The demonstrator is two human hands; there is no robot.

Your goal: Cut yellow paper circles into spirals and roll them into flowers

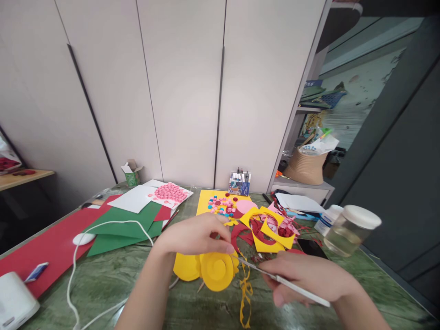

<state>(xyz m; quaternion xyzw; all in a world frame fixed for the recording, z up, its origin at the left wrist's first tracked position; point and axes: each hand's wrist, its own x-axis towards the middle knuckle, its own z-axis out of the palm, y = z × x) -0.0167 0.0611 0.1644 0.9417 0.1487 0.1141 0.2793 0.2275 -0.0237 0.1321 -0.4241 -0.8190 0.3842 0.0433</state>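
Yellow disc (217, 275) under the left hand (199, 233), slim tool (300, 289) slanting in from the right

The two hands are apart, either side of the lower centre of the frame. The left is the nearer to the disc: it arches over the top of it, thumb and finger meeting at its upper right edge, where they seem to pinch the paper. The right hand (305, 276) lies farther off, to the right, its fingers closed around the tool, which has a metal front and a pale back end.

The disc sits below the left fingertips, its face with the curled rings turned toward the camera. Being round, it shows no long axis; the tool does, running from lower right up to a tip beside the disc's upper right edge, just by the left thumb. Whether the tip touches paper cannot be told.

Just left of the disc is another yellow piece (186, 267), partly behind it. Between disc and right hand, thin yellow strips (245, 295) trail toward the bottom of the frame. Above the right hand lie yellow offcuts (270, 247) with rounded holes, over dark red and pink scraps. Farther out, a lidded jar (345, 236) stands at right, and green sheets (125, 224) lie at left.
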